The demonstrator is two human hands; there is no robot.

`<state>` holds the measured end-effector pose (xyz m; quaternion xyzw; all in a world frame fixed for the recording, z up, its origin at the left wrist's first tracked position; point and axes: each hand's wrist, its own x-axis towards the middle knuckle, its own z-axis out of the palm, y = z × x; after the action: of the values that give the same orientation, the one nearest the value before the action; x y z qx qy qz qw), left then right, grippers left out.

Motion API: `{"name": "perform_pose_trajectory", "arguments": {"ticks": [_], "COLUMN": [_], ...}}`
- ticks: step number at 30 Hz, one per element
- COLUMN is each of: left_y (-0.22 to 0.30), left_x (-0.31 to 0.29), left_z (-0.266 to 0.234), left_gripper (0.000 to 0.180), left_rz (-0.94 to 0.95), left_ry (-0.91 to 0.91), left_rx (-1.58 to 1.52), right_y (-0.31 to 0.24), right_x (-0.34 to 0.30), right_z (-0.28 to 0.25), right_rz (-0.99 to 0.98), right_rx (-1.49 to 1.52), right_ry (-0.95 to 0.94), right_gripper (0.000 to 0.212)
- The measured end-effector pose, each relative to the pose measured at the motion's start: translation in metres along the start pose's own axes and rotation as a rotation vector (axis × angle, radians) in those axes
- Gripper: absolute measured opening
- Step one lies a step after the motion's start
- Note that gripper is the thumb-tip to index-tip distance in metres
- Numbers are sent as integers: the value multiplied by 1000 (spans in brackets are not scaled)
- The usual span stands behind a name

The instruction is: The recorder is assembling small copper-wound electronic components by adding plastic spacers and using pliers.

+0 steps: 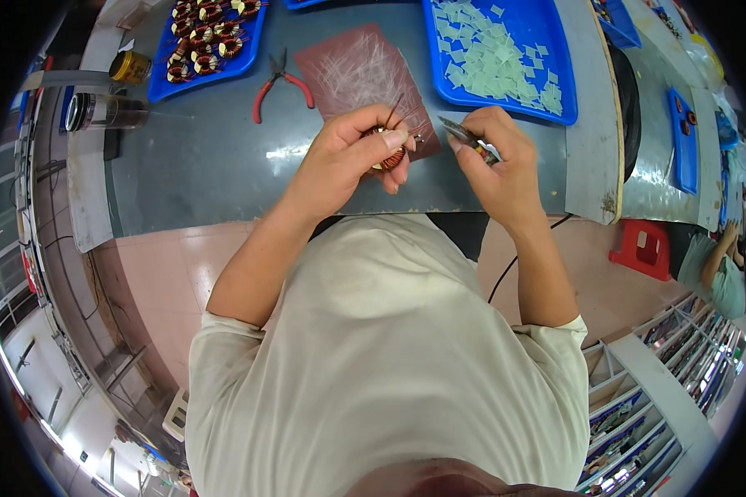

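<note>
My left hand (348,153) is closed around a toroidal coil (394,157) wound with copper wire, with wire ends sticking out past the fingers. A hand's width to the right, my right hand (501,157) grips a pair of pliers (458,130); their grey pointed jaws face the coil without touching it. Most of the pliers' handles are hidden in the palm. Under and beyond my left hand lies a reddish-brown sheet (315,62) strewn with thin pale strands. Red-handled cutting pliers (307,93) rest on the table to its left.
At the far left a blue tray (224,73) holds several copper coils. Another blue tray (501,106), far right, carries many pale green squares. A glass jar (124,111) and a yellow tin (131,67) stand at the left edge. A red stool (642,253) and a person (725,277) are at right.
</note>
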<state>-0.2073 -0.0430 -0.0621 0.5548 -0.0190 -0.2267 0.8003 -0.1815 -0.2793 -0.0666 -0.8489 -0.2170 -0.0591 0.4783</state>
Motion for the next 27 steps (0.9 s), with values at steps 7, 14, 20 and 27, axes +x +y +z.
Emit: {"name": "perform_pose_trajectory", "arguments": {"ticks": [7, 14, 20, 27], "left_y": [-5, -7, -7, -8], "left_x": [1, 1, 0, 3], "left_z": [-4, -6, -9, -11], "left_gripper": [23, 22, 23, 25], "left_rz": [24, 38, -13, -29], "left_ry": [17, -19, -77, -139], "left_rx": [56, 168, 136, 31], "right_y": [-16, -11, -4, 0], "right_x": [1, -1, -3, 6], "right_z": [3, 5, 4, 3], "right_rz": [104, 146, 135, -73], "right_rx": [102, 19, 90, 62], "right_ry": [-69, -194, -80, -74], "right_gripper": [12, 12, 12, 13]}}
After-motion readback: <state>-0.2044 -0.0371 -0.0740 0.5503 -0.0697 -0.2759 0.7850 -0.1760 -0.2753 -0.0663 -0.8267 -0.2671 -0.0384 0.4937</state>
